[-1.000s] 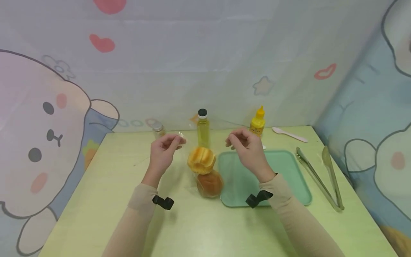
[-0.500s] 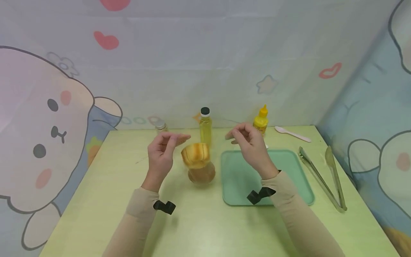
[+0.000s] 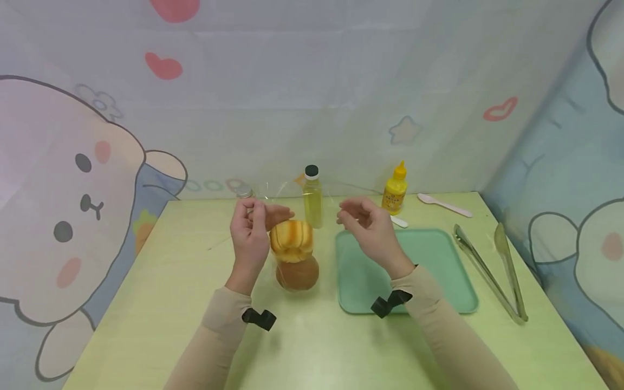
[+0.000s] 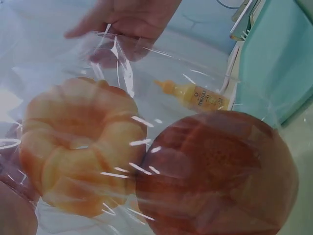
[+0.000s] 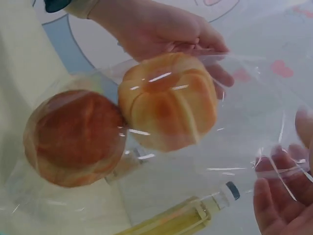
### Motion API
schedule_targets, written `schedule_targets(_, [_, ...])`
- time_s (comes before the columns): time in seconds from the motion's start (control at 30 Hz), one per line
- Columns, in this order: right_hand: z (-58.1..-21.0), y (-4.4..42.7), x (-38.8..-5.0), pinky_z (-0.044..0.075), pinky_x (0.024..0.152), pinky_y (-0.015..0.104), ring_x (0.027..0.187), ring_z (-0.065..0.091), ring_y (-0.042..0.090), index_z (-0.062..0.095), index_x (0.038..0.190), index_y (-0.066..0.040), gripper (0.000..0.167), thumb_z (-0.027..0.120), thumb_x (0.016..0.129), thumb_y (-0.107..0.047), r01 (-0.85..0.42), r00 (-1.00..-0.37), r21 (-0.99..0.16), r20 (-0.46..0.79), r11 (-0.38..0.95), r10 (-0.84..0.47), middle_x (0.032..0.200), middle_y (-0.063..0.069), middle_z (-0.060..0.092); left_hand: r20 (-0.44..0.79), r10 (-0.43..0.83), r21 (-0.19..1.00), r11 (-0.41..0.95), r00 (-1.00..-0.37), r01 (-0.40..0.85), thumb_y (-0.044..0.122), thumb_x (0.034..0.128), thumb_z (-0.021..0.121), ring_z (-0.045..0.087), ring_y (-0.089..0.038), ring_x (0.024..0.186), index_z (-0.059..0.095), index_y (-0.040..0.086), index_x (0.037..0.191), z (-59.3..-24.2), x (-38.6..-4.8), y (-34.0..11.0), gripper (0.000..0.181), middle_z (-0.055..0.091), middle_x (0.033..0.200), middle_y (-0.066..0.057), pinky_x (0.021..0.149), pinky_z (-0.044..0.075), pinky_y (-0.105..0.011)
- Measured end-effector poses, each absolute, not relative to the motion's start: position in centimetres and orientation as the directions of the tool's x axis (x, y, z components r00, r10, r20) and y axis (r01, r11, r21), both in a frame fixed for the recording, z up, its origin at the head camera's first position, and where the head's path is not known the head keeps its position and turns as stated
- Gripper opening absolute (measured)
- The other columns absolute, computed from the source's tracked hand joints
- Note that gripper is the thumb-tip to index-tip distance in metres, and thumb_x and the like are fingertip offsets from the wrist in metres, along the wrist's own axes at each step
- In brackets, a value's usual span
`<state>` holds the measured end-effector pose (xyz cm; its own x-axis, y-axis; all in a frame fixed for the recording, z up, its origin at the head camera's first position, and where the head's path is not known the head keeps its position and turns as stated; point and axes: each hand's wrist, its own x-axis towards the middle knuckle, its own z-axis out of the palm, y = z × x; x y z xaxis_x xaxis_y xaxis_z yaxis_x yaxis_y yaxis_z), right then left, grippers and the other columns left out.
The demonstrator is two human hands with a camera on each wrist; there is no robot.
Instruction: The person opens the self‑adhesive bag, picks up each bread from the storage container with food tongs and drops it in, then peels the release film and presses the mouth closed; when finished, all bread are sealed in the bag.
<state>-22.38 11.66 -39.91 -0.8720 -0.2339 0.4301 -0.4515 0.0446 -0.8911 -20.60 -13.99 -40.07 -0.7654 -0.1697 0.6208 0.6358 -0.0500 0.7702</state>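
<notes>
Between the two hands hangs a clear plastic bag (image 5: 239, 147) with two breads inside. One is a fluted yellow bread ring (image 3: 291, 241), which shows its hole in the left wrist view; the other, a round brown bun (image 3: 297, 275), sits lower in the head view. My left hand (image 3: 251, 233) grips the bag's left edge, its thumb up and its fingers reaching partly behind the plastic. With curled fingers, my right hand (image 3: 372, 233) pinches the opposite edge. Exact finger contact is hard to see through the transparent film.
A green tray (image 3: 404, 271) lies beneath my right forearm, with metal tongs (image 3: 487, 276) beside it. Along the back stand a small jar (image 3: 244, 190), an oil bottle (image 3: 313, 206) and a yellow squeeze bottle (image 3: 395, 189). A pale pink spoon (image 3: 444, 205) lies at back right.
The bag's breads have swung left, towards my left hand, and the bread ring has tipped. My left hand has shifted slightly right; my right hand has moved little.
</notes>
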Motion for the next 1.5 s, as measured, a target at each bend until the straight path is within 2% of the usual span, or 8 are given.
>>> schedule_targets(0.13, [-39.6, 12.0, -22.7, 0.061, 0.077, 0.026, 0.085, 0.072, 0.015, 0.074, 0.109, 0.002, 0.013, 0.071, 0.101, -0.008, -0.485, -0.867, -0.871, 0.468, 0.079, -0.169, 0.097, 0.016, 0.074, 0.653, -0.173, 0.748, -0.004, -0.737, 0.664, 0.010, 0.1130, 0.047, 0.080, -0.019, 0.089, 0.052, -0.011, 0.103, -40.7, -20.8, -14.4, 0.024, 0.079, 0.096, -0.020, 0.089, 0.063, -0.039])
schedule_targets(0.3, [-39.2, 12.5, -22.9, 0.062, 0.075, 0.026, 0.081, 0.073, 0.013, 0.076, 0.106, 0.003, 0.010, 0.073, 0.098, -0.003, -0.512, -0.852, -0.855, 0.495, 0.079, -0.173, 0.093, 0.017, 0.075, 0.706, -0.132, 0.706, 0.065, -0.695, 0.705, -0.002, 0.1042, 0.058, 0.078, -0.013, 0.091, 0.061, -0.014, 0.101, -41.5, -20.7, -15.8, 0.013, 0.080, 0.097, -0.014, 0.087, 0.062, -0.031])
schedule_targets(0.43, [-38.9, 12.9, -23.3, 0.063, 0.073, 0.028, 0.078, 0.075, 0.016, 0.077, 0.106, 0.004, 0.011, 0.074, 0.096, 0.000, -0.539, -0.830, -0.838, 0.511, 0.086, -0.223, 0.091, 0.019, 0.076, 0.694, -0.041, 0.720, 0.059, -0.719, 0.691, -0.010, 0.0971, 0.064, 0.078, -0.010, 0.088, 0.066, -0.013, 0.100, -41.6, -20.6, -17.1, 0.004, 0.080, 0.094, -0.013, 0.084, 0.063, -0.030])
schedule_targets(0.53, [-38.6, 13.4, -23.5, 0.064, 0.073, 0.031, 0.079, 0.076, 0.019, 0.077, 0.108, 0.004, 0.013, 0.075, 0.095, 0.002, -0.536, -0.822, -0.839, 0.494, 0.091, -0.285, 0.092, 0.020, 0.077, 0.669, 0.023, 0.741, 0.044, -0.743, 0.670, -0.016, 0.0936, 0.067, 0.079, -0.014, 0.086, 0.070, -0.013, 0.105, -41.1, -20.5, -18.0, 0.012, 0.080, 0.096, -0.014, 0.082, 0.064, -0.034])
schedule_targets(0.87, [-37.3, 15.1, -24.2, 0.064, 0.072, 0.032, 0.086, 0.078, 0.020, 0.075, 0.116, 0.006, 0.020, 0.072, 0.095, 0.006, -0.536, -0.760, -0.843, 0.464, 0.035, -0.455, 0.100, 0.013, 0.079, 0.568, 0.106, 0.821, -0.137, -0.816, 0.554, -0.014, 0.0956, 0.067, 0.081, -0.025, 0.083, 0.076, -0.004, 0.115, -39.5, -20.2, -19.6, 0.024, 0.081, 0.098, -0.007, 0.080, 0.064, -0.043])
schedule_targets(1.13, [-37.2, 16.0, -24.4, 0.064, 0.076, 0.031, 0.091, 0.076, 0.023, 0.078, 0.104, 0.005, 0.012, 0.069, 0.097, 0.009, -0.561, -0.696, -0.823, 0.526, -0.085, -0.489, 0.102, 0.007, 0.079, 0.535, 0.115, 0.843, -0.144, -0.837, 0.519, -0.015, 0.0954, 0.064, 0.080, -0.021, 0.080, 0.073, -0.013, 0.097, -38.7, -19.9, -19.4, 0.010, 0.079, 0.094, -0.006, 0.072, 0.065, -0.041])
schedule_targets(1.33, [-36.9, 16.4, -24.0, 0.064, 0.079, 0.032, 0.106, 0.072, 0.021, 0.078, 0.092, 0.004, 0.013, 0.068, 0.098, 0.008, -0.531, -0.703, -0.839, 0.515, -0.120, -0.490, 0.106, 0.003, 0.078, 0.543, 0.134, 0.836, -0.175, -0.829, 0.519, -0.020, 0.0928, 0.062, 0.079, -0.018, 0.078, 0.075, -0.009, 0.087, -38.1, -19.9, -19.5, 0.018, 0.079, 0.094, -0.009, 0.069, 0.065, -0.038])
schedule_targets(1.5, [-36.6, 16.5, -23.7, 0.063, 0.080, 0.032, 0.107, 0.071, 0.022, 0.078, 0.092, 0.007, 0.013, 0.066, 0.098, 0.008, -0.542, -0.698, -0.834, 0.517, -0.106, -0.496, 0.106, 0.004, 0.077, 0.545, 0.158, 0.836, -0.179, -0.823, 0.519, -0.021, 0.0912, 0.061, 0.078, -0.018, 0.084, 0.077, -0.005, 0.085, -37.7, -19.9, -19.6, 0.024, 0.080, 0.094, -0.007, 0.073, 0.065, -0.034])
